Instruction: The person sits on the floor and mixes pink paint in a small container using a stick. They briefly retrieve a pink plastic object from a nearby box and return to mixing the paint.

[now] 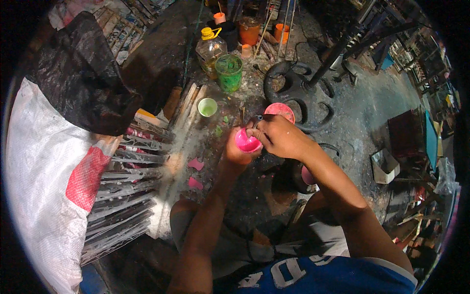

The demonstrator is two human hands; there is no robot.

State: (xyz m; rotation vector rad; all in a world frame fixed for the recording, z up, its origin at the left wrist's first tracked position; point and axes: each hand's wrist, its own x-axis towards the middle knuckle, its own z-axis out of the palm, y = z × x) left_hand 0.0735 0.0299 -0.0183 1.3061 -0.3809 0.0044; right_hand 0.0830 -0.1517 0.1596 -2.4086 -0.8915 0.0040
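My left hand (237,156) is wrapped round a small bright pink cup (247,142), held tilted so that its inside shows. Closed at the cup's upper rim is my right hand (283,137), its thumb reaching over the opening. A small dark, shiny piece (259,118) shows by its fingers, too little of it to name. Just beyond this hand sits a round pink-red container (280,111), partly covered by the hand. Pink scraps (196,164) lie on the floor to the left of my left hand.
A pale green cup (207,107), a green-stained tub (229,73) and a yellow-capped jug (210,51) stand ahead. Farther right is a black stand base (306,90). Wrapped bundles (132,181) and a white sack (46,181) fill the left. A whitish container (385,166) lies at right.
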